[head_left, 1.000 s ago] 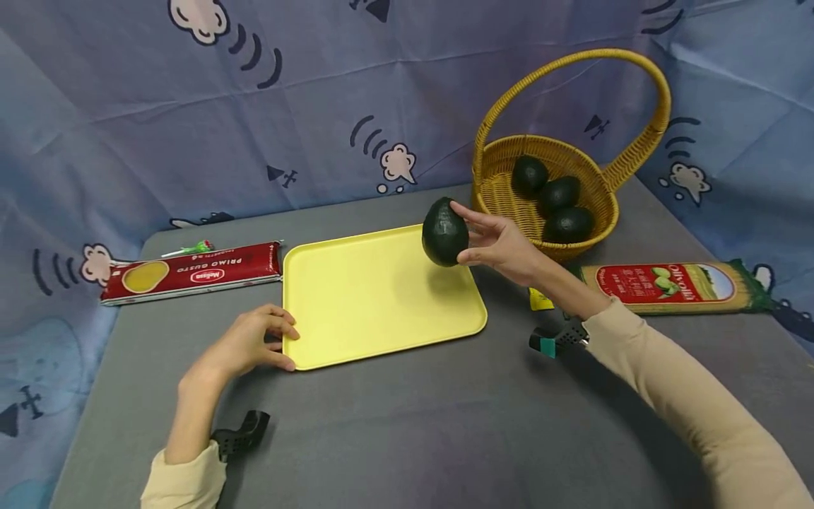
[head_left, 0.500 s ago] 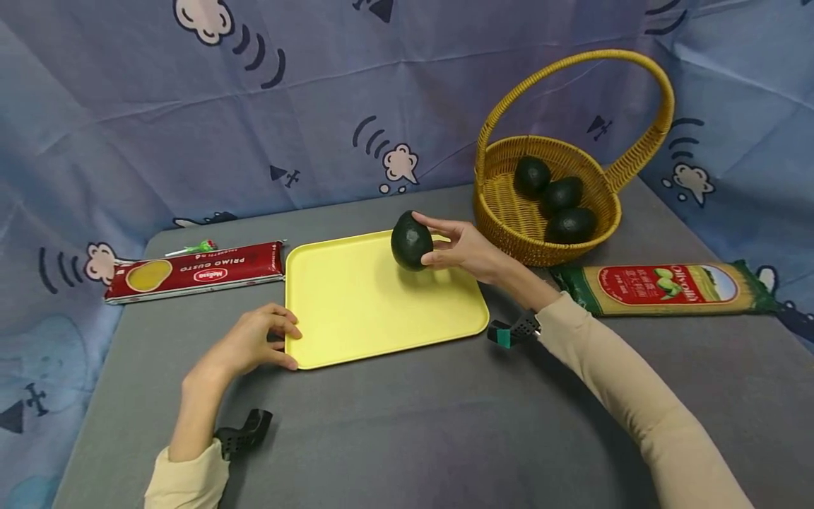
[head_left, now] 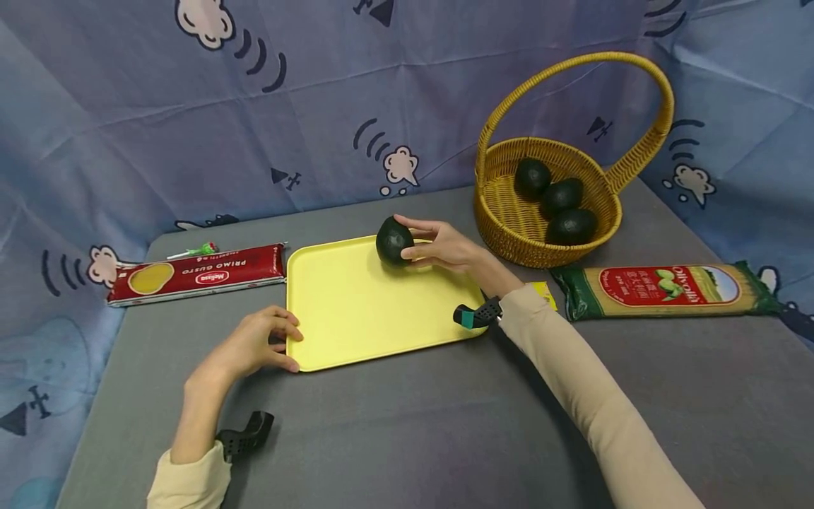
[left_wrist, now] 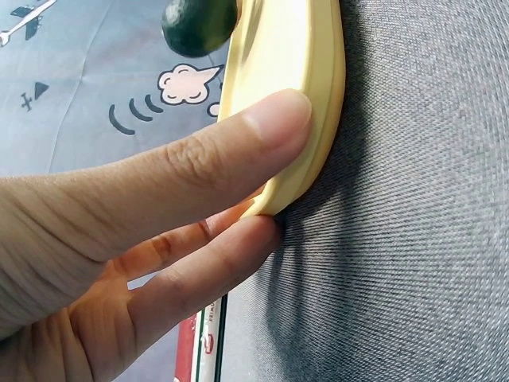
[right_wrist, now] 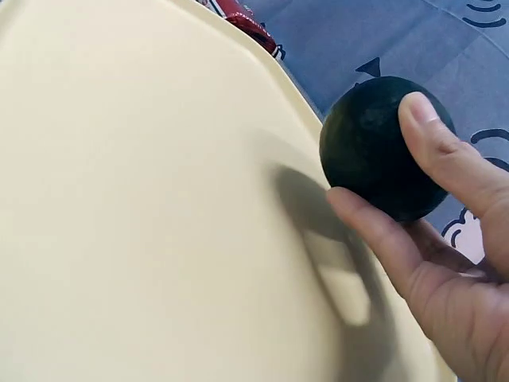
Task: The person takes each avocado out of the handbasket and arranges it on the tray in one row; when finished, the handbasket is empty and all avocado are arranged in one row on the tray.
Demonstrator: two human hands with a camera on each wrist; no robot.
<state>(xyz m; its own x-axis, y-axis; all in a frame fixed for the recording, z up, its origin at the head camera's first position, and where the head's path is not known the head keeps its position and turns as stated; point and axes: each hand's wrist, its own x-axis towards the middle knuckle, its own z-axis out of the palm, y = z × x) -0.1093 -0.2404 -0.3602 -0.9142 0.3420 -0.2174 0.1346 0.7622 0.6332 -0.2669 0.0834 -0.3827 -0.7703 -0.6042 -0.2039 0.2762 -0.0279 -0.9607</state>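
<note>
A dark green avocado (head_left: 393,241) is held between the thumb and fingers of my right hand (head_left: 441,247), over the back part of the yellow tray (head_left: 356,311). In the right wrist view the avocado (right_wrist: 386,147) hangs above the tray's surface, its shadow (right_wrist: 318,207) apart from it. My left hand (head_left: 254,341) grips the tray's near left corner; in the left wrist view the thumb lies on the rim (left_wrist: 318,119) and the fingers bend against the corner. Several more avocados (head_left: 571,226) lie in a yellow wicker basket (head_left: 518,244) at the back right.
Left of the tray lies a red spaghetti packet (head_left: 197,276), with a lollipop (head_left: 193,250) behind it. A green-ended pasta packet (head_left: 668,290) lies right, below the basket. A small yellow packet (head_left: 543,293) shows partly behind my right forearm. A patterned cloth (head_left: 343,85) hangs behind the grey table.
My right hand has carried the avocado leftward and lower over the tray. My left hand stays at the tray's corner.
</note>
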